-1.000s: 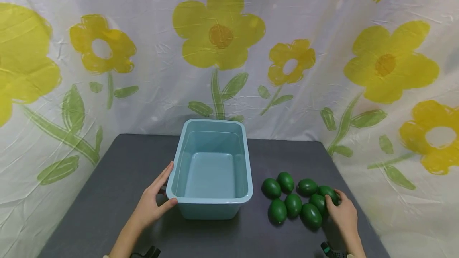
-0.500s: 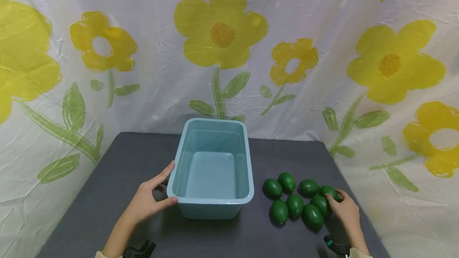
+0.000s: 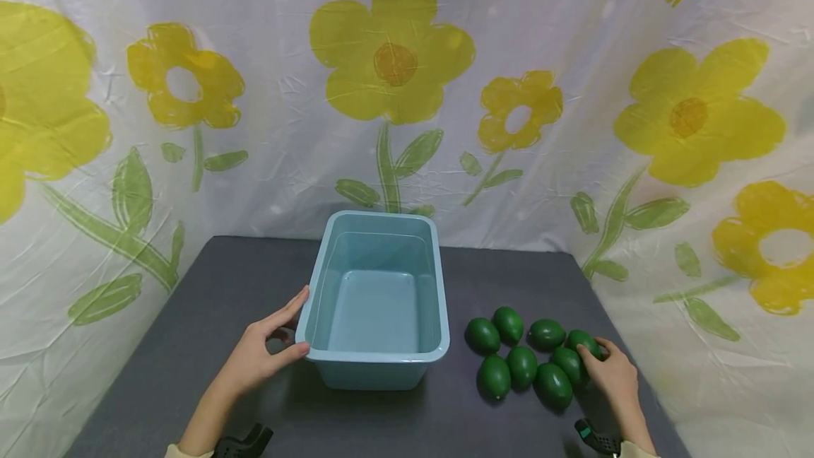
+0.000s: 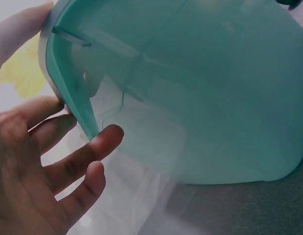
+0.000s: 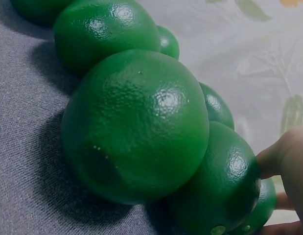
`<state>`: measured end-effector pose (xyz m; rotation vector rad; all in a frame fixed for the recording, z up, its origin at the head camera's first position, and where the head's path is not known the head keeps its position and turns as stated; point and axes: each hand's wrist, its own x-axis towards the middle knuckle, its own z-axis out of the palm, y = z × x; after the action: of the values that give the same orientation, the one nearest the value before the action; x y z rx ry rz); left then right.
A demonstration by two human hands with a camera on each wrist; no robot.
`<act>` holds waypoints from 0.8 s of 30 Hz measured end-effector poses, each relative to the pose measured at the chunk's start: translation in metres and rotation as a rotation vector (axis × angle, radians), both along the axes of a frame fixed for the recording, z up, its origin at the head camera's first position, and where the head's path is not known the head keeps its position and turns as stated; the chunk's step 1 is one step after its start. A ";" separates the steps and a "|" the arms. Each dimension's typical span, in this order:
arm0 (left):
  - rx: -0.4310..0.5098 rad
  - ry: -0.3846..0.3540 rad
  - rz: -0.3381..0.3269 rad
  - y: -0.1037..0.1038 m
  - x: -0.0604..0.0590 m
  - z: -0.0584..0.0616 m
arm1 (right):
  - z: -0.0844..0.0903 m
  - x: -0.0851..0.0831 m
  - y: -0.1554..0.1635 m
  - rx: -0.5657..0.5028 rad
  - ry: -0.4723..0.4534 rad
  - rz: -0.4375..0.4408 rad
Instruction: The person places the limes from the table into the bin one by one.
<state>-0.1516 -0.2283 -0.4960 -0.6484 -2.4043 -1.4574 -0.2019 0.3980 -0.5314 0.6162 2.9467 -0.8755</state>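
A light blue plastic tub (image 3: 375, 357) stands on the dark table. My left hand (image 3: 254, 359) spans its near-left corner, thumb tip at the front rim and index finger along the left side. In the left wrist view the other fingers of the left hand (image 4: 58, 166) lie loosely under the rim, the little finger free. Several glossy dark green limes (image 3: 523, 366) lie in a cluster right of the tub. My right hand (image 3: 613, 373) pinches the rightmost lime (image 3: 581, 341) between thumb and fingers. In the right wrist view a nearer lime (image 5: 215, 181) partly hides that lime (image 5: 264, 210).
A dark grey tabletop (image 3: 445, 415) carries everything. White cloth (image 3: 273, 90) printed with yellow flowers hangs behind and at both sides. Each wrist wears a black band, the left band (image 3: 244, 442) and the right band (image 3: 598, 437).
My left thumb has drawn back slightly to the left along the tub's front rim, and the left wrist has shifted a little left. The right hand stays on the same lime.
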 end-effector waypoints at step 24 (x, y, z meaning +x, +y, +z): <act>-0.027 0.049 0.012 0.000 -0.001 0.000 | 0.009 0.006 -0.013 -0.237 0.248 -0.105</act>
<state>-0.1526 -0.2280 -0.4958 -0.6670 -2.3907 -1.3903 -0.1962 0.3854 -0.5227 0.6996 2.9717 -1.3812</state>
